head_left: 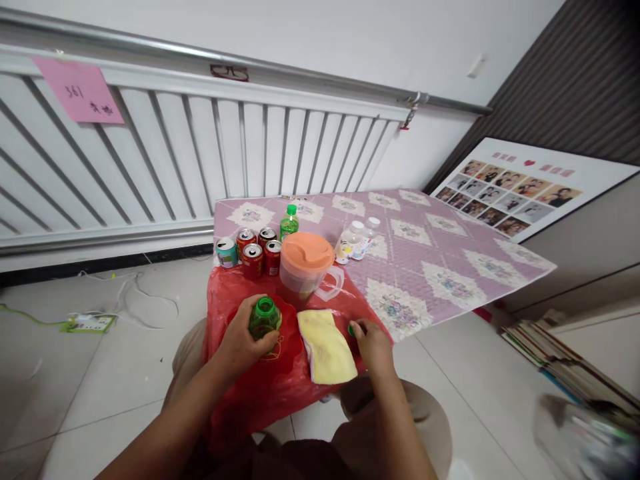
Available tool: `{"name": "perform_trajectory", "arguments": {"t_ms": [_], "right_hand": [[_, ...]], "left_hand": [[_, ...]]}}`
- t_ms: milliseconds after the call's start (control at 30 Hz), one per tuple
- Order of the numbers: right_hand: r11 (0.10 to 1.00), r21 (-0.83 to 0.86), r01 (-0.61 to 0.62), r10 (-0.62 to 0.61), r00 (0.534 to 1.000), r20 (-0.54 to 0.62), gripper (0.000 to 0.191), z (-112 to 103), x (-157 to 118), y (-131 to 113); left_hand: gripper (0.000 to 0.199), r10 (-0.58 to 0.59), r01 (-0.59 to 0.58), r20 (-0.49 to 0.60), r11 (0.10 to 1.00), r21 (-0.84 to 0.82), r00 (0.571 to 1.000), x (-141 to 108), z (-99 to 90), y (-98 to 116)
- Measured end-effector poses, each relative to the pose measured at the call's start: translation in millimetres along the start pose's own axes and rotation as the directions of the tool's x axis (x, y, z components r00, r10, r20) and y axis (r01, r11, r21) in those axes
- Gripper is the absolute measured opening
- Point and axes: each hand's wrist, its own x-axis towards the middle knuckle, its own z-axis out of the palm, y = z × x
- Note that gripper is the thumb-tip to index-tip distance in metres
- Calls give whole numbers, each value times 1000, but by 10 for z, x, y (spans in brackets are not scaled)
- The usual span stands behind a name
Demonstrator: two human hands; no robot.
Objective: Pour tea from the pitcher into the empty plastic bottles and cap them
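A person's left hand wraps a translucent green plastic bottle, uncapped, over a scalloped red plastic tray, whether resting or lifted unclear; the right hand, well apart, pinches a small green plastic cap near a rectangular yellow cloth. A slackened grip could tip the open bottle, spilling any contents. Its mouth points up, long axis near vertical, before an orange-lidded translucent plastic pitcher.
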Motion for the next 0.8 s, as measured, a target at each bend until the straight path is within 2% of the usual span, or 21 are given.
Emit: {"name": "perform_trajectory", "arguments": {"t_ms": [267,367,533,667,800], "right_hand": [[998,61,12,-8,997,-74,21,-2,34,60],[987,158,22,-3,993,-117,32,-45,56,-28],[910,407,77,-42,995,-94,54,-117,125,-416],[814,573,96,-85,995,-46,56,-114,218,-778],[743,665,79,-123,992,20,56,-16,330,-1032]], "left_hand": [[60,23,-23,-18,1000,4,1000,9,18,-30],[60,0,0,3,1000,-8,1000,7,22,-34],[61,-8,9,22,998,-56,1000,16,3,9],[61,-1,2,21,999,-54,1000,23,-7,25],[61,26,-26,4,997,-77,1000,23,15,-26]]}}
